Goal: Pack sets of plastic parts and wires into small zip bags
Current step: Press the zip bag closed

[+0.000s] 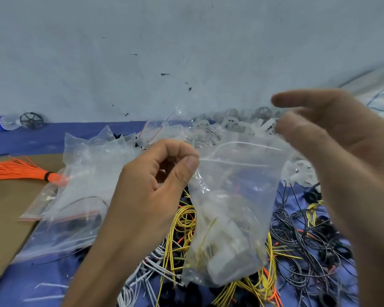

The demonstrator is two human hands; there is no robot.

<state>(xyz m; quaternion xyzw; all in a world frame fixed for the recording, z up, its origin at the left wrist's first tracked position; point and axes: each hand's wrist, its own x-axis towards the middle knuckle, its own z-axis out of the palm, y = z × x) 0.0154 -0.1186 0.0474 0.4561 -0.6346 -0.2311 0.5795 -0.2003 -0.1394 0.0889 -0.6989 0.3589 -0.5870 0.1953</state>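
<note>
**Head view.** In the middle of the frame, the left hand pinches the top left corner of a small clear zip bag between thumb and finger. The bag hangs down over the mess of wires. Its mouth looks open.

Inside, at the bottom, sit white plastic parts and a thin yellow wire. So this bag looks filled, and zipping it shut is likely the step now.

The right hand is blurry at the right, with its fingers spread apart. Its thumb is just beside the bag's top right edge, but it is too blurry to tell if they touch. Next, it would need to pinch that edge and press the zip line together.

At the left lies a heap of empty bags.
</note>
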